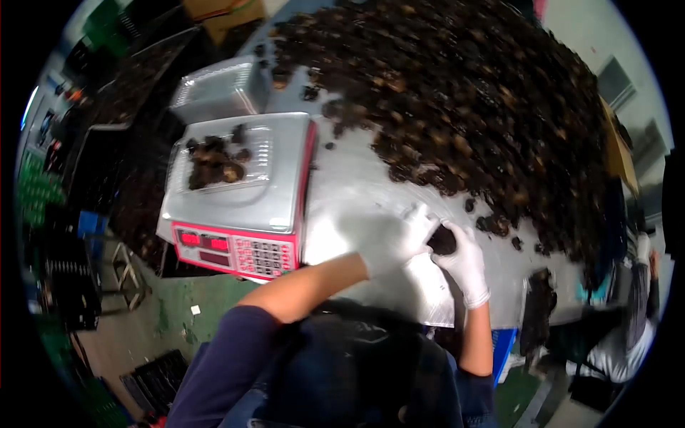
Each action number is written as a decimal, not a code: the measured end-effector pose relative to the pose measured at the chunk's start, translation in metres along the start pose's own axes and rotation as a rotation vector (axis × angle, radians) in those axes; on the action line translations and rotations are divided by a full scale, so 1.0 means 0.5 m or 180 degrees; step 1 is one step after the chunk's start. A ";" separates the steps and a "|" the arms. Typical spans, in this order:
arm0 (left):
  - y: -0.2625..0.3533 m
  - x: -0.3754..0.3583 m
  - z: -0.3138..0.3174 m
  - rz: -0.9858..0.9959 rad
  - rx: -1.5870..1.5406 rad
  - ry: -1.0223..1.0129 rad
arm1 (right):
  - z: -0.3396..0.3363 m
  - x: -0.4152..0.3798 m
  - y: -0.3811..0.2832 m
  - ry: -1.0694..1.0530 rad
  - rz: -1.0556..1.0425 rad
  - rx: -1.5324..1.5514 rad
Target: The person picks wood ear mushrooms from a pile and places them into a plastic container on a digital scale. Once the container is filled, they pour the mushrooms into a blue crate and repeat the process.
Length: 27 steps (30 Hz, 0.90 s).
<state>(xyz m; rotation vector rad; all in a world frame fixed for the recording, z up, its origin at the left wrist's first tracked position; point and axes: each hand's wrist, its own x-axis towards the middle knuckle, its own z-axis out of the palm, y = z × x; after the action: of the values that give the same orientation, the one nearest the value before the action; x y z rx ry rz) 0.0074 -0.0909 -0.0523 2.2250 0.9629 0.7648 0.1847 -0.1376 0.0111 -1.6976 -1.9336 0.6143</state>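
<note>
Both my hands wear white gloves and meet over the metal table (342, 167). A dark, mushroom-like piece (443, 241) sits between them, gripped by the fingers of my right hand (464, 264). My left hand (403, 242) is close against the piece's left side, its fingers blurred, so its grip is unclear. On the left, a red-framed digital scale (282, 192) bears an open clear plastic tray (258, 153) with several dark pieces (214, 162) in it. The red digits on its display are too blurred to read.
A large heap of dark pieces (492, 100) covers the table's far and right side. Clear trays (217, 89) are stacked behind the scale. Dark crates (100, 164) stand at the left. At the far right another person's grey sleeve (635, 292) shows. A cardboard box (225, 14) is at the back.
</note>
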 end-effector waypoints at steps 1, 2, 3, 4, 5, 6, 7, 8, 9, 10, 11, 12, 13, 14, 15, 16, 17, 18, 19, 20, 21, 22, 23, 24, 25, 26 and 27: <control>-0.003 0.002 0.027 -0.0157 0.0216 0.0033 | 0.022 -0.007 0.011 0.0117 0.0208 0.0220; -0.003 0.006 0.048 -0.0334 0.0425 0.0056 | 0.032 -0.011 0.000 0.0381 0.0064 0.0068; 0.030 0.020 0.016 -0.0708 0.0214 -0.0325 | 0.045 -0.015 0.006 0.0560 0.0010 0.0242; 0.082 0.032 -0.039 -0.1076 -0.0035 -0.0677 | 0.039 -0.014 -0.010 0.0331 0.0493 0.0556; 0.115 0.034 -0.095 -0.1287 -0.0200 -0.0676 | 0.044 -0.009 -0.011 0.0351 0.0401 0.0711; 0.133 0.033 -0.128 -0.1461 -0.0409 -0.0695 | 0.051 0.002 -0.009 0.0361 0.0326 0.0586; 0.119 0.026 -0.136 -0.1482 -0.0381 -0.0615 | 0.061 0.013 -0.010 0.0373 0.0266 0.0785; 0.101 0.023 -0.133 -0.1531 -0.0585 -0.0296 | 0.066 0.024 -0.012 0.0389 0.0222 0.0965; 0.090 0.021 -0.135 -0.1562 -0.0798 0.0020 | 0.061 0.042 -0.039 0.0376 0.0161 0.0946; 0.095 0.012 -0.179 -0.1112 0.0241 0.0031 | 0.052 0.063 -0.088 0.0410 -0.0103 0.0921; 0.108 0.008 -0.238 -0.1257 0.0265 0.0046 | 0.048 0.086 -0.138 0.0446 -0.0356 0.0901; 0.112 -0.003 -0.293 -0.1402 0.0288 0.0049 | 0.049 0.111 -0.182 0.0360 -0.0523 0.1091; 0.095 -0.036 -0.329 -0.0859 0.0278 0.0729 | 0.040 0.137 -0.239 0.0206 -0.0720 0.0801; 0.078 -0.067 -0.365 -0.0301 0.0267 0.1401 | 0.036 0.159 -0.310 0.0110 -0.0869 0.0956; 0.070 -0.078 -0.417 -0.0712 0.0362 0.1256 | 0.050 0.187 -0.350 0.0088 -0.1180 0.0928; 0.065 -0.089 -0.471 -0.1122 0.0464 0.1105 | 0.065 0.214 -0.393 -0.0085 -0.1220 0.0959; 0.061 -0.118 -0.517 -0.0995 0.0641 0.1348 | 0.086 0.236 -0.441 -0.0159 -0.1361 0.1183; 0.055 -0.144 -0.557 -0.0863 0.0817 0.1587 | 0.106 0.259 -0.475 -0.0153 -0.1705 0.1071; 0.042 -0.157 -0.591 -0.1136 0.1096 0.1547 | 0.127 0.278 -0.513 -0.0350 -0.1527 0.1043; 0.025 -0.167 -0.620 -0.1410 0.1368 0.1506 | 0.177 0.305 -0.518 -0.0395 -0.1546 0.1276; 0.004 -0.179 -0.647 -0.1490 0.1484 0.1419 | 0.198 0.323 -0.544 -0.0512 -0.1520 0.1007; -0.019 -0.193 -0.665 -0.1568 0.1594 0.1325 | 0.212 0.333 -0.569 -0.0627 -0.1481 0.0737; -0.045 -0.211 -0.672 -0.1364 0.1645 0.1368 | 0.219 0.336 -0.588 -0.0773 -0.1394 0.0452; -0.055 -0.223 -0.681 -0.1381 0.1786 0.1176 | 0.224 0.340 -0.600 -0.0916 -0.1302 0.0168; -0.062 -0.227 -0.685 -0.1486 0.1986 0.0951 | 0.225 0.338 -0.596 -0.0915 -0.1415 0.0044; -0.068 -0.229 -0.687 -0.1589 0.2179 0.0725 | 0.222 0.332 -0.597 -0.0864 -0.1361 -0.0044; -0.066 -0.230 -0.691 -0.1579 0.2159 0.0738 | 0.220 0.328 -0.591 -0.0782 -0.1399 0.0063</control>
<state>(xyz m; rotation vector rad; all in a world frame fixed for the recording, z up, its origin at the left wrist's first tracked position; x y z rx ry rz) -0.3131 -0.0627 0.1219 2.2809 2.0349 0.5102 -0.1294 -0.0132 0.1212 -1.1659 -2.3650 0.6881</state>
